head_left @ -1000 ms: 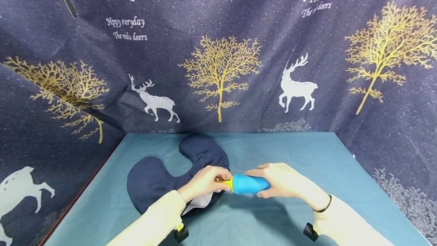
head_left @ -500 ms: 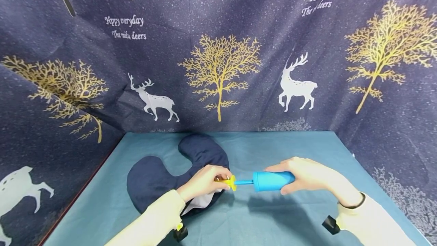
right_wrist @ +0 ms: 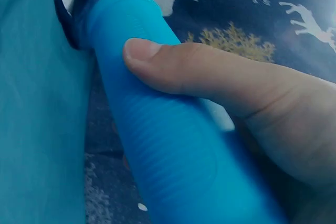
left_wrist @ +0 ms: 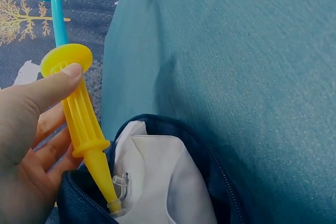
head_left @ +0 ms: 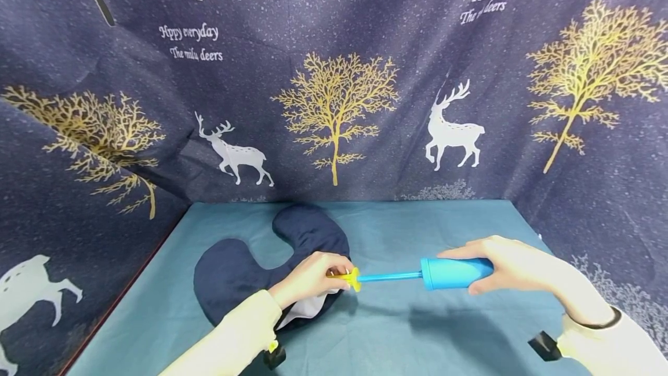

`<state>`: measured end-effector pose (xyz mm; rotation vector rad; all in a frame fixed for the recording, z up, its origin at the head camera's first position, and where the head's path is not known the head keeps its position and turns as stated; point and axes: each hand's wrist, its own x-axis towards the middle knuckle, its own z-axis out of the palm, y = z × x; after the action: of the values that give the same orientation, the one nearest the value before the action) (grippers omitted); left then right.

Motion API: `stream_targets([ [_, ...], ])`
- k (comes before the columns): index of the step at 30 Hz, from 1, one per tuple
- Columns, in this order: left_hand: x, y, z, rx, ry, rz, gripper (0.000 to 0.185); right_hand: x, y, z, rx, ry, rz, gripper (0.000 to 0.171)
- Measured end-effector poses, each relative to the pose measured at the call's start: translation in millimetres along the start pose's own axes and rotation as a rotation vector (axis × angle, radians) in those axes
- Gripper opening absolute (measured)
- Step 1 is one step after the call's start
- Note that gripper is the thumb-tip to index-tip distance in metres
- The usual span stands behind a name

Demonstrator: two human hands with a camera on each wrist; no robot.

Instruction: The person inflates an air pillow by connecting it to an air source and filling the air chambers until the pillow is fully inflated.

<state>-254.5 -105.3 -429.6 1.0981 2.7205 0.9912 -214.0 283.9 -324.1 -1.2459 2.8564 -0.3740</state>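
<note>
The left hand [head_left: 313, 277] pinches the yellow nozzle [left_wrist: 84, 129] of a hand pump, its tip set into the clear valve [left_wrist: 119, 184] on the white inner bladder [left_wrist: 163, 182] of the navy neck pillow [head_left: 250, 271], apparently to keep the joint seated. The right hand [head_left: 514, 266] wraps the blue pump barrel [head_left: 454, 273], thumb on top, with the thin blue rod [head_left: 388, 277] exposed between barrel and nozzle. The pillow lies flat on the teal surface [head_left: 417, 329], before the deer-printed backdrop [head_left: 334, 74].
</note>
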Motion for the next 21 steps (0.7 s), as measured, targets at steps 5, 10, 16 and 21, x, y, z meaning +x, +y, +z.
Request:
stream_targets([
  [5, -0.3, -0.3, 0.3, -0.009, 0.0, 0.0, 0.023, -7.7, 4.5, -6.2, 0.0, -0.006, 0.024, 0.064],
  [10, 0.6, 1.4, 0.6, -0.007, -0.003, -0.009, 0.022, -5.0, 1.1, -6.8, -0.005, -0.009, 0.052, 0.063],
  [16, 0.0, 3.8, 0.5, -0.01, 0.008, -0.031, 0.022, 7.1, -8.4, 0.5, -0.1, 0.02, 0.087, 0.063],
  [21, -0.9, 0.4, 2.5, -0.007, 0.023, -0.042, 0.022, 19.6, -17.3, 12.4, -0.171, 0.046, 0.072, 0.063],
])
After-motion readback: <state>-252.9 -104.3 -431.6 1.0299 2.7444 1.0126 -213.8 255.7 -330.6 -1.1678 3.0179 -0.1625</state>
